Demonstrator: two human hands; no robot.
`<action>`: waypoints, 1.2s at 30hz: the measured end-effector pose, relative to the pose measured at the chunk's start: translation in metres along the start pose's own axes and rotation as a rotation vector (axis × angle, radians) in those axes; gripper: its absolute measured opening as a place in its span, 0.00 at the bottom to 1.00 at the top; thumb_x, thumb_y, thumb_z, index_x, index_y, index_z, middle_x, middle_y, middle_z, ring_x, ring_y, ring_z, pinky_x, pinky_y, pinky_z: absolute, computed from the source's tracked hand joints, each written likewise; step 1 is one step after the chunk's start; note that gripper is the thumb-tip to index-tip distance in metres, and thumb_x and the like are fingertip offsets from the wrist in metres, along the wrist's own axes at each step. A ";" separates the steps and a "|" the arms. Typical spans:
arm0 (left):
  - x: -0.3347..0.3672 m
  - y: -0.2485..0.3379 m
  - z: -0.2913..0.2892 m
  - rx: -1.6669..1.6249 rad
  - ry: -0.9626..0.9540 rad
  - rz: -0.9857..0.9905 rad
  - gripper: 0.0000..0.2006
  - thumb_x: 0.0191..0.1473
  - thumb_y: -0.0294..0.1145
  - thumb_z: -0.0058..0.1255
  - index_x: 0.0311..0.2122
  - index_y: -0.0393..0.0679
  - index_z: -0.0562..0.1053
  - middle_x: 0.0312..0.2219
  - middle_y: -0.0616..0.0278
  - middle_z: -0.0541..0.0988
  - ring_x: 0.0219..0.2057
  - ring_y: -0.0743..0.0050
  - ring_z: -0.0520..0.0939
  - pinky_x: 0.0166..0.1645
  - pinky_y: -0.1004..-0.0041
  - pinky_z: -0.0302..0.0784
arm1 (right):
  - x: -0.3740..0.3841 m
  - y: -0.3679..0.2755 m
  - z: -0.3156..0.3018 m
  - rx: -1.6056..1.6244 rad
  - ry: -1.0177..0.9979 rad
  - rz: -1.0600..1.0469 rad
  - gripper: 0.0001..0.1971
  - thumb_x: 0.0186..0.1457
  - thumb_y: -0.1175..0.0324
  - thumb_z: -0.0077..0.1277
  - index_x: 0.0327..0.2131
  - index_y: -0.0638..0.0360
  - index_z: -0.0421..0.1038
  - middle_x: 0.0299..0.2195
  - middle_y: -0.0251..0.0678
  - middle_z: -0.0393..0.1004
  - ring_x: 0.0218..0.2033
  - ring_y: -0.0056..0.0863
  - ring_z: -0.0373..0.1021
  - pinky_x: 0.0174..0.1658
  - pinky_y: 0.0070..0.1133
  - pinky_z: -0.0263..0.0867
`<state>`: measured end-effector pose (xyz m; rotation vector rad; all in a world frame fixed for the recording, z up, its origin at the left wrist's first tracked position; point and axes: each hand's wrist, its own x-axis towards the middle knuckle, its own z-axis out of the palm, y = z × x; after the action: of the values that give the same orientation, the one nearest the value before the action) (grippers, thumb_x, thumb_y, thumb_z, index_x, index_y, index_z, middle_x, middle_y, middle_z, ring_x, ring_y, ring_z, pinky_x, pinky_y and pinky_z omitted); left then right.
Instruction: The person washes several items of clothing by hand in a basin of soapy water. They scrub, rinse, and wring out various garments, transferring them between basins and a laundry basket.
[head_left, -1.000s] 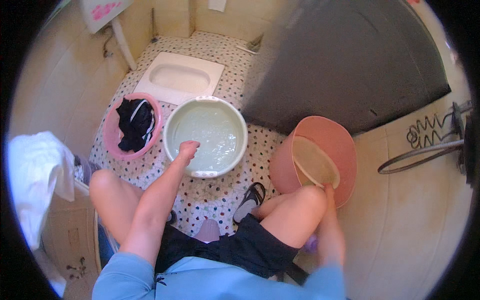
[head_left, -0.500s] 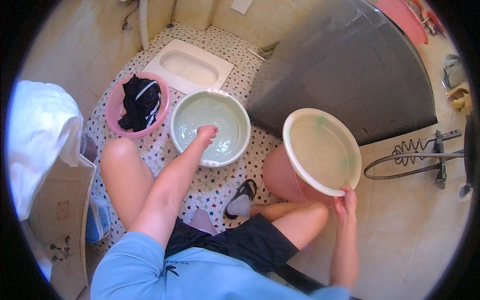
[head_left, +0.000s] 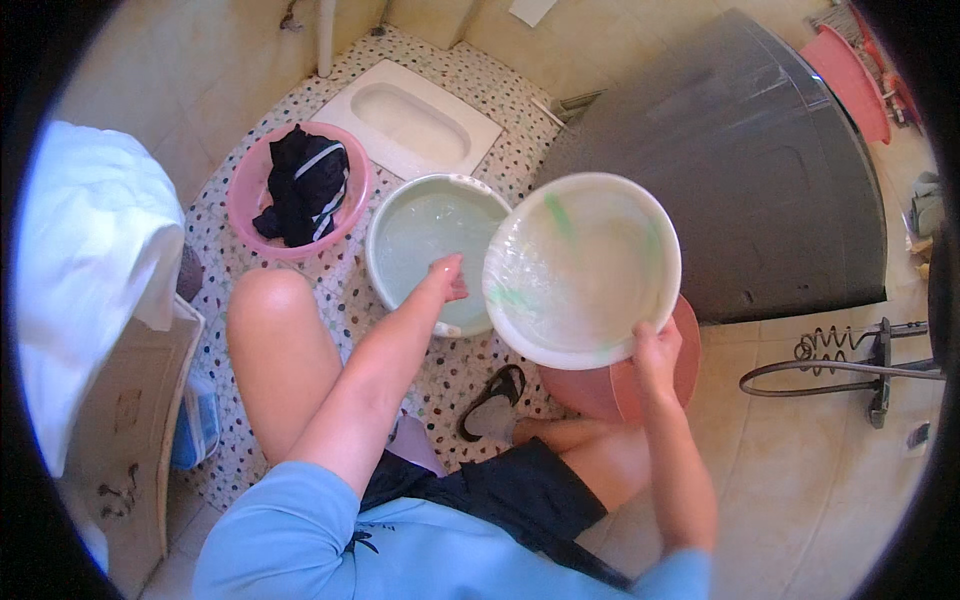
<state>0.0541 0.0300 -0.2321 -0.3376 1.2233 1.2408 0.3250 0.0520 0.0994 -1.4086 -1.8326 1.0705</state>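
My right hand (head_left: 655,352) is closed on the lower right rim of a whitish basin (head_left: 590,270) with green streaks. It holds this basin raised over the floor. The basin overlaps the right side of a pale green basin (head_left: 418,222) of water that stands on the floor. Over the water my left hand (head_left: 450,278) hovers, with loosely bent fingers and nothing visible in it. Below the raised basin is a pink bucket (head_left: 688,350), partly hidden by it and by my right hand.
A pink basin (head_left: 362,188) holding black clothing with white stripes (head_left: 308,185) stands at the left. Behind lies a white squat toilet (head_left: 478,142). A dark grey panel (head_left: 720,170) rises at the right, near a shower hose (head_left: 800,388). White cloth (head_left: 100,230) hangs at the far left.
The whitish basin has come up off the pink bucket and moved left toward the pale green basin, with my right hand on its rim. My left hand's fingers have loosened.
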 end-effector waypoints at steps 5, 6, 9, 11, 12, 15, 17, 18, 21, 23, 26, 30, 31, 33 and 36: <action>0.015 0.009 -0.006 -0.023 -0.144 0.057 0.23 0.54 0.43 0.48 0.55 0.49 0.63 0.52 0.60 0.66 0.49 0.56 0.70 0.46 0.48 0.72 | -0.003 -0.025 0.022 -0.275 0.054 -0.448 0.25 0.48 0.81 0.40 0.53 0.65 0.66 0.48 0.50 0.72 0.48 0.39 0.71 0.51 0.28 0.65; 0.018 0.011 -0.006 -0.039 -0.154 0.079 0.22 0.55 0.43 0.49 0.53 0.49 0.64 0.51 0.61 0.67 0.49 0.57 0.70 0.48 0.47 0.71 | -0.003 -0.031 0.023 -0.397 0.109 -0.613 0.26 0.48 0.81 0.41 0.54 0.63 0.66 0.50 0.52 0.70 0.48 0.41 0.72 0.50 0.28 0.67; 0.019 0.010 -0.006 -0.068 -0.163 0.129 0.20 0.55 0.43 0.49 0.52 0.49 0.66 0.49 0.62 0.69 0.47 0.58 0.71 0.48 0.49 0.71 | -0.015 -0.050 0.017 -0.610 0.173 -0.821 0.27 0.48 0.81 0.45 0.56 0.59 0.65 0.55 0.57 0.63 0.47 0.47 0.72 0.44 0.28 0.72; 0.020 0.014 -0.008 -0.061 -0.169 0.150 0.19 0.55 0.42 0.49 0.50 0.48 0.67 0.46 0.63 0.69 0.45 0.59 0.72 0.47 0.51 0.72 | -0.022 -0.063 -0.003 -0.699 0.231 -0.917 0.28 0.48 0.80 0.47 0.56 0.56 0.66 0.57 0.58 0.59 0.45 0.48 0.73 0.39 0.27 0.74; 0.022 0.018 -0.009 -0.043 -0.163 0.160 0.18 0.54 0.42 0.48 0.49 0.48 0.68 0.45 0.63 0.69 0.44 0.59 0.73 0.47 0.53 0.72 | -0.023 -0.066 -0.015 -0.732 0.283 -0.987 0.27 0.49 0.80 0.48 0.56 0.56 0.66 0.58 0.59 0.59 0.44 0.48 0.73 0.37 0.26 0.74; -0.002 0.023 0.004 0.252 0.075 0.183 0.16 0.52 0.41 0.49 0.45 0.49 0.71 0.41 0.64 0.71 0.40 0.63 0.73 0.42 0.55 0.72 | -0.031 -0.042 -0.068 -0.823 0.434 -1.016 0.26 0.51 0.78 0.49 0.56 0.54 0.66 0.59 0.57 0.57 0.51 0.48 0.69 0.42 0.28 0.73; -0.002 0.030 -0.011 0.402 0.102 0.292 0.15 0.51 0.41 0.50 0.44 0.49 0.72 0.36 0.64 0.72 0.35 0.66 0.72 0.38 0.57 0.70 | -0.045 -0.026 -0.095 -0.794 0.542 -0.858 0.25 0.53 0.77 0.47 0.57 0.58 0.64 0.59 0.54 0.59 0.56 0.45 0.64 0.51 0.30 0.68; -0.001 0.035 -0.020 0.472 0.121 0.348 0.15 0.50 0.41 0.51 0.43 0.49 0.73 0.33 0.65 0.72 0.33 0.67 0.72 0.36 0.59 0.69 | -0.050 -0.007 -0.112 -0.799 0.572 -0.791 0.26 0.53 0.77 0.46 0.58 0.60 0.62 0.58 0.53 0.61 0.57 0.44 0.63 0.54 0.30 0.64; -0.011 0.058 -0.032 0.846 0.173 0.628 0.15 0.47 0.38 0.46 0.39 0.45 0.78 0.36 0.53 0.77 0.39 0.57 0.76 0.45 0.62 0.70 | -0.067 0.079 -0.145 -0.622 0.618 -0.472 0.26 0.54 0.77 0.42 0.59 0.66 0.58 0.55 0.51 0.65 0.58 0.42 0.61 0.60 0.31 0.56; -0.037 0.086 -0.029 1.158 0.301 0.723 0.17 0.46 0.38 0.45 0.38 0.45 0.80 0.41 0.47 0.79 0.46 0.49 0.78 0.51 0.63 0.72 | -0.074 0.141 -0.164 -0.596 0.583 -0.009 0.26 0.53 0.76 0.39 0.58 0.67 0.58 0.52 0.49 0.68 0.53 0.42 0.66 0.56 0.29 0.60; -0.100 0.130 -0.030 1.388 0.393 0.682 0.18 0.46 0.42 0.48 0.40 0.46 0.79 0.41 0.50 0.79 0.45 0.51 0.79 0.52 0.61 0.71 | -0.073 0.237 -0.184 -0.243 0.619 0.095 0.26 0.50 0.77 0.41 0.56 0.66 0.60 0.51 0.48 0.69 0.51 0.42 0.67 0.55 0.30 0.61; -0.136 0.184 -0.105 1.455 0.697 0.641 0.18 0.46 0.48 0.52 0.41 0.53 0.79 0.43 0.57 0.79 0.46 0.56 0.79 0.50 0.57 0.72 | -0.044 0.292 -0.161 0.150 0.653 0.157 0.26 0.50 0.75 0.44 0.55 0.65 0.61 0.51 0.51 0.68 0.50 0.43 0.67 0.53 0.29 0.62; -0.145 0.187 -0.115 1.433 0.775 0.570 0.19 0.45 0.48 0.52 0.41 0.53 0.79 0.43 0.56 0.79 0.46 0.56 0.79 0.50 0.57 0.72 | -0.044 0.289 -0.161 0.171 0.694 0.157 0.25 0.50 0.73 0.45 0.54 0.66 0.63 0.50 0.53 0.69 0.48 0.43 0.68 0.52 0.28 0.63; -0.131 0.194 -0.189 1.379 0.830 0.563 0.20 0.46 0.42 0.49 0.45 0.49 0.77 0.47 0.52 0.76 0.50 0.53 0.76 0.54 0.55 0.69 | -0.038 0.282 -0.146 0.220 0.688 0.192 0.25 0.51 0.71 0.45 0.54 0.65 0.62 0.51 0.52 0.68 0.49 0.43 0.67 0.53 0.29 0.62; -0.082 0.189 -0.266 1.179 0.936 0.425 0.28 0.42 0.40 0.57 0.51 0.45 0.72 0.54 0.50 0.70 0.54 0.53 0.73 0.57 0.58 0.68 | -0.045 0.290 -0.142 0.244 0.698 0.258 0.26 0.52 0.69 0.45 0.55 0.64 0.61 0.52 0.51 0.67 0.51 0.42 0.66 0.54 0.30 0.61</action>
<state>-0.2291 -0.1475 -0.1923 0.2930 2.6926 0.4463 0.5977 0.0773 -0.0781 -1.6257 -1.0128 0.7452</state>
